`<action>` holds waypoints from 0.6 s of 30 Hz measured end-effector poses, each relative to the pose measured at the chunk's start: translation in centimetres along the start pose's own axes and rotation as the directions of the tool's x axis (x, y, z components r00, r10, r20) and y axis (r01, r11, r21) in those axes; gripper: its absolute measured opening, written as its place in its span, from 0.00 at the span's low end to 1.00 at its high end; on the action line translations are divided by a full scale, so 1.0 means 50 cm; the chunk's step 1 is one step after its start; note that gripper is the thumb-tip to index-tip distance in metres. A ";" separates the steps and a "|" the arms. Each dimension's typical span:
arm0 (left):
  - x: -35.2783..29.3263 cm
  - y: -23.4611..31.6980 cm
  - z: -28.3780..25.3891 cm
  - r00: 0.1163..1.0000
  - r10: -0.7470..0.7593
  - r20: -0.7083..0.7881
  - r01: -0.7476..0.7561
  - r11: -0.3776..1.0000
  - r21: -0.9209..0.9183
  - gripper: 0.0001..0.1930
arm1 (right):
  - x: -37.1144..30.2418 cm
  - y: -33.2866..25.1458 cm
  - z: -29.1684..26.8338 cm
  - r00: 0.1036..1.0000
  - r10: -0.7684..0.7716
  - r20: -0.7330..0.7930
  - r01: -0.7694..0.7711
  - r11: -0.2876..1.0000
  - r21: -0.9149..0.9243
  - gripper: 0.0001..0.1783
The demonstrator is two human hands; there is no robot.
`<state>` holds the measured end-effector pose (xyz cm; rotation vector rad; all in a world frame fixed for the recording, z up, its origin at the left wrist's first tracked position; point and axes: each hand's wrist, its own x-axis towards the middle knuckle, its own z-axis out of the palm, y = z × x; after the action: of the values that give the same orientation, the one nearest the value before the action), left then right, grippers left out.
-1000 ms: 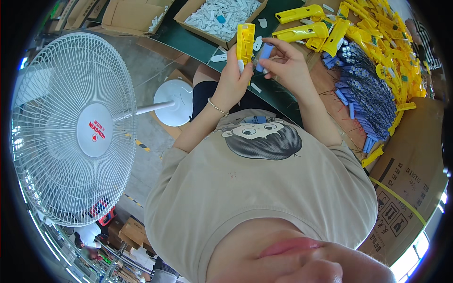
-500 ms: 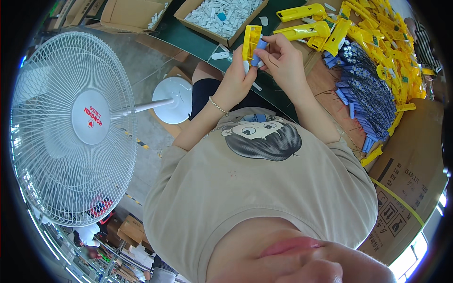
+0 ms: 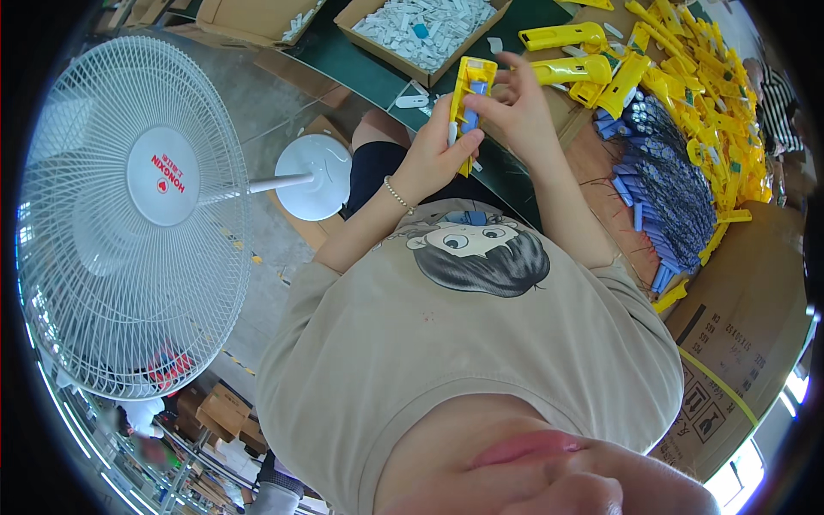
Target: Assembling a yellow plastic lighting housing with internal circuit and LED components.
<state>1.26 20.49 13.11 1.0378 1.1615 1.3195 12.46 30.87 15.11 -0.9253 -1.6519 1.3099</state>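
My left hand (image 3: 433, 153) is closed round a long yellow plastic housing (image 3: 466, 79), its open ribbed side turned up. A blue cylindrical battery (image 3: 473, 116) lies inside the housing. The left thumb rests across the housing's lower part, and a small white piece (image 3: 452, 132) shows beside those fingers. My right hand (image 3: 521, 107) is at the housing's right side, thumb pressed on the battery, its other fingers loosely bent near the upper end. Whether those fingertips touch the housing is hard to tell.
A carton of small white parts (image 3: 412, 39) stands on the green table (image 3: 343, 64). At right are loose yellow housings (image 3: 566, 36) and a pile of wired blue batteries (image 3: 661, 189). A large white fan (image 3: 137, 206) stands left; a big carton (image 3: 730, 318) is at the right.
The blue battery was held at the housing's right edge and now lies inside it. My right hand has shifted from pinching the battery to pressing it with the thumb.
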 end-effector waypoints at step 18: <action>-0.118 -0.001 -0.102 0.961 -0.028 -0.274 -0.043 0.967 -0.250 0.16 | 0.334 0.003 0.140 0.610 -0.222 0.761 0.764 0.421 -0.489 0.08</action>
<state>-3.30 14.21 12.46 0.6869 1.1531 1.6096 -0.60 43.33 16.61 -0.2876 -2.8716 0.3133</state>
